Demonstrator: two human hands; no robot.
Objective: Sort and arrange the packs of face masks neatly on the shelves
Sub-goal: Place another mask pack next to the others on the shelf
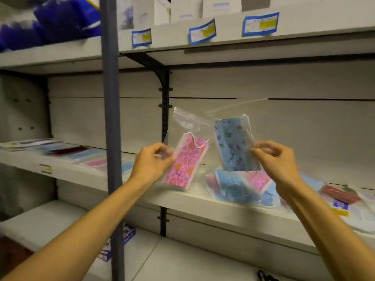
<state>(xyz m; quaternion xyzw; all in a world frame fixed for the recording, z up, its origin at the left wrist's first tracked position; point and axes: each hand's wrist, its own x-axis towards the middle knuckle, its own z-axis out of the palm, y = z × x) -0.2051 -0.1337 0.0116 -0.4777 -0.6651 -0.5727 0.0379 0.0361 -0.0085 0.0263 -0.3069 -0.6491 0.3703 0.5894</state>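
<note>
- Two bare forearms enter from the bottom edge and reach up toward the middle shelf point(203, 201).
- Left hand point(151, 162): fingers curled, thumb and fingertips pinching the left edge of a clear zip bag holding the pink patterned mask pack point(185, 164). Pack held tilted, top leaning right, its lower end just above the shelf's front lip.
- Right hand point(278, 161): fingers curled, thumb and forefinger pinching the right edge of a second clear bag with the blue patterned mask pack point(233, 145). Pack held nearly upright, higher than the pink one.
- The two held packs sit side by side, close together; contact between the bags cannot be told.
- Below the blue pack, a loose heap of mask packs point(241, 186) in blue and pink lies on the middle shelf.
- Further right on the same shelf: a dark red pack point(341, 194), blurred.
- Left bay: flat packs in a row point(81, 154), colours blurred.
- Grey upright post point(111, 118) stands between the bays.
- Upper shelf: white boxes point(183, 9) behind blue-bordered price labels point(260, 24).
</note>
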